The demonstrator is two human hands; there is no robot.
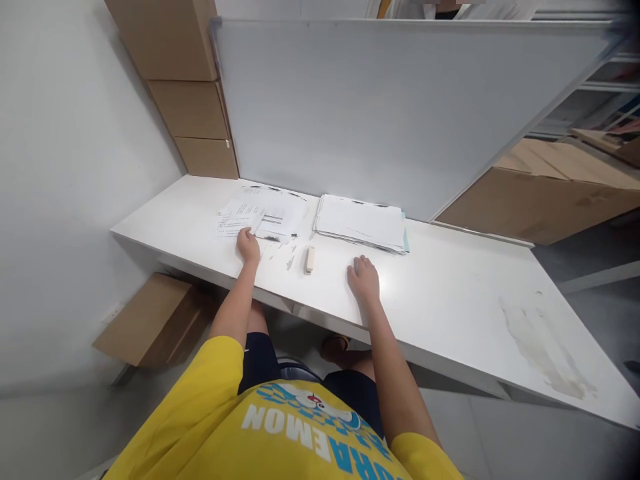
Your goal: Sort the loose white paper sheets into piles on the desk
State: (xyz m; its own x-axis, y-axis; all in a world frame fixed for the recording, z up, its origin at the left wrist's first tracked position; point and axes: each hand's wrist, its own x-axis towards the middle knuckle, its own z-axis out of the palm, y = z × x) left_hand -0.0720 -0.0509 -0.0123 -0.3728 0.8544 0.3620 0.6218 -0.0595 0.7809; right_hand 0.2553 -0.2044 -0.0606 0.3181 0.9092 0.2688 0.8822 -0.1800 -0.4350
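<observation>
My left hand point(249, 247) is at the near edge of some loose printed papers point(277, 210) on the white table. Its thumb and fingers close on the edge of a sheet of paper point(270, 225); part of the grip is hidden. Palm down on the tabletop, my right hand point(366, 279) rests with its fingers a little apart and nothing in it. Between my hands stands a small beige stapler point(310, 260). Beyond my right hand lies a thick stack of paper point(360, 223), with a light blue-green sheet showing at its right side.
A whitish panel point(390, 113) rises along the table's back edge. Cardboard boxes point(193, 110) are stacked at the back left, with another carton point(555, 187) behind on the right. Dark scraps or marks lie near the stapler. A brownish stain point(543, 347) marks the right part of the white table point(450, 293).
</observation>
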